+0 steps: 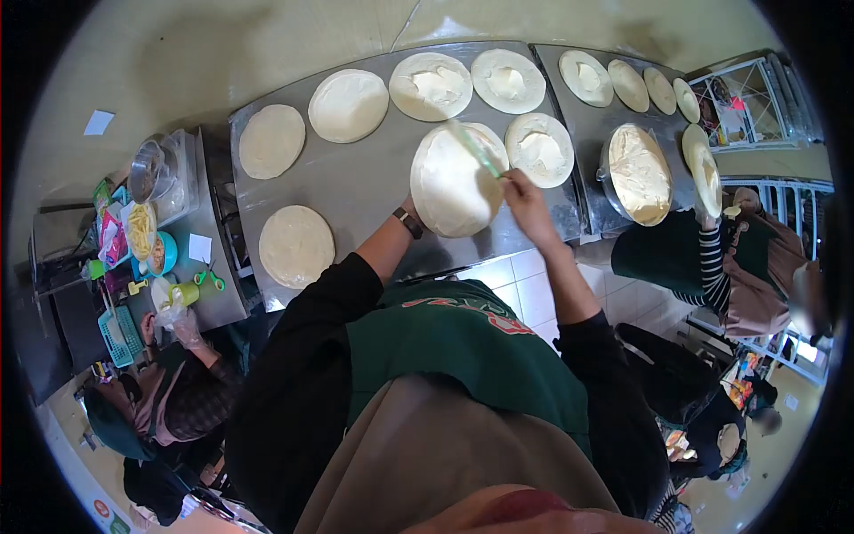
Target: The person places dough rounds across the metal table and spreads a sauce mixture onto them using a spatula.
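A round dough base [454, 200] spread with pale cream is raised above the steel table in front of me. My left hand [411, 206], below a dark wristband, supports it at its lower left edge; the fingers are mostly hidden under the base. My right hand [525, 198] is closed around the green handle of a spatula [481, 153]. The spatula's blade reaches over the top of the cream and is blurred. Right beside the raised base lies another round [540, 151] with a mound of cream in its middle.
Several rounds lie on my steel table [374, 191], some plain, some with cream. On the right table stands a large pan of cream [639, 173]; a co-worker there holds a round [703, 169]. At left, a co-worker's gloved hand [188, 329] is near bowls and green scissors [210, 278].
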`<state>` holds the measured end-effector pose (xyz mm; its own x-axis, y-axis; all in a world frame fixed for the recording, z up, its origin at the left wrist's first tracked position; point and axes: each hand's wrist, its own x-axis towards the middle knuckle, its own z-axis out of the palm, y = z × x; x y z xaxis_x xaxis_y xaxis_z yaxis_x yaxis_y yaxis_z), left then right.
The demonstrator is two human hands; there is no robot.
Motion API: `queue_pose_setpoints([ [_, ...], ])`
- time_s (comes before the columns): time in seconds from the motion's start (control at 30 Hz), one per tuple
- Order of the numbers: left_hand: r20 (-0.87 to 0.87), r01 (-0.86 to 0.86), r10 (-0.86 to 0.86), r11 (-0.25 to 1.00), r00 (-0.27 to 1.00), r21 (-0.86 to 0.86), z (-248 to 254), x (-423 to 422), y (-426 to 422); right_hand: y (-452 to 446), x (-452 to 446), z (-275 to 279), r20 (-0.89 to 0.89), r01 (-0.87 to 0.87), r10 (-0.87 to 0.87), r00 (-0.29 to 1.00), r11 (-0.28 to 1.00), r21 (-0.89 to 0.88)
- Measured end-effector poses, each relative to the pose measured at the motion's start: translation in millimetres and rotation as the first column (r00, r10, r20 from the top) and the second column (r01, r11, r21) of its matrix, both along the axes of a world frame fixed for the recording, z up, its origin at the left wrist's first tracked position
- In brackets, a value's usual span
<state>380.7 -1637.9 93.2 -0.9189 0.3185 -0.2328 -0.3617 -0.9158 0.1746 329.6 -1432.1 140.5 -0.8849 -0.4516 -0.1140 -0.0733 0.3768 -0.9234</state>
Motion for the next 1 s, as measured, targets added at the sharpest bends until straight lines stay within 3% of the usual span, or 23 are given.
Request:
queue_pose_setpoints([
  [0.03,0.069,0.001,0.008,0.990,0.998,-0.142,-6.7,4.4,3.7,-14.3,13.2,12.6,-0.312,-0.044,0.067,0.948,0.996,0.080],
  [0.07,-0.064,0.015,-0.007,0.992,0.998,0.122,-40.5,5.4,1.6,-19.8,24.3,37.8,-0.138,-0.101,0.143,0.980,0.957,0.273],
  [0.1,-0.069,0.003,0.005,0.993,0.998,0.119,-46.9,9.9,-1.3,-15.9,33.6,41.4,-0.144,-0.112,0.155,0.977,0.956,0.270],
  [0.17,-0.312,-0.026,0.091,0.978,0.946,0.206,-44.2,20.1,-6.7,-7.6,51.7,48.4,-0.325,-0.295,0.389,0.862,0.906,0.304],
  [0.2,-0.118,-0.176,0.163,0.979,0.979,-0.107,-39.4,26.7,-1.5,1.9,59.3,56.2,-0.341,-0.337,0.445,0.828,0.882,0.330],
  [0.3,-0.141,-0.201,0.182,0.971,0.973,-0.129,-26.8,39.3,6.2,28.9,60.6,72.9,-0.206,-0.498,0.537,0.818,0.840,0.213],
  [0.33,-0.150,-0.207,0.187,0.969,0.971,-0.135,-24.4,44.3,10.0,33.3,55.5,65.1,-0.233,-0.483,0.486,0.842,0.873,0.073],
  [0.37,-0.158,-0.211,0.188,0.967,0.969,-0.141,-24.2,51.4,14.6,27.2,51.7,71.2,-0.230,-0.488,0.491,0.840,0.870,0.071],
  [0.43,-0.179,-0.221,0.193,0.963,0.965,-0.153,-21.5,60.3,22.8,12.8,39.0,84.8,-0.164,-0.284,0.343,0.925,0.910,0.302],
  [0.5,-0.212,-0.237,0.200,0.957,0.957,-0.167,-16.5,62.1,25.1,5.8,43.0,83.8,-0.251,-0.306,0.368,0.895,0.918,0.254],
  [0.57,-0.237,-0.258,0.212,0.949,0.948,-0.182,-12.6,66.6,23.8,10.1,60.7,86.9,-0.486,-0.461,0.568,0.664,0.823,0.332],
  [0.6,-0.246,-0.267,0.218,0.945,0.944,-0.188,-11.1,70.4,22.8,19.3,70.9,93.8,-0.463,-0.439,0.639,0.614,0.764,0.473],
  [0.7,-0.277,-0.268,0.228,0.956,0.934,-0.119,-0.4,79.3,15.4,58.5,78.7,107.4,-0.429,-0.404,0.720,0.545,0.674,0.618],
  [0.77,-0.210,-0.166,0.198,0.973,0.958,0.158,11.5,88.6,12.4,82.3,65.8,118.6,-0.449,-0.332,0.729,0.517,0.654,0.680],
  [0.8,-0.211,-0.177,0.208,0.972,0.955,0.156,13.2,91.8,11.3,88.0,59.5,126.0,-0.452,-0.338,0.733,0.508,0.652,0.679],
  [0.87,-0.245,-0.180,0.202,0.977,0.948,0.111,9.3,95.5,9.9,91.0,50.7,142.2,-0.591,-0.110,0.656,0.470,0.708,0.698],
  [1.0,-0.240,-0.097,0.162,0.960,0.957,0.261,-7.1,99.4,20.0,46.1,66.6,135.5,-0.693,-0.209,0.593,0.411,0.801,0.561],
])
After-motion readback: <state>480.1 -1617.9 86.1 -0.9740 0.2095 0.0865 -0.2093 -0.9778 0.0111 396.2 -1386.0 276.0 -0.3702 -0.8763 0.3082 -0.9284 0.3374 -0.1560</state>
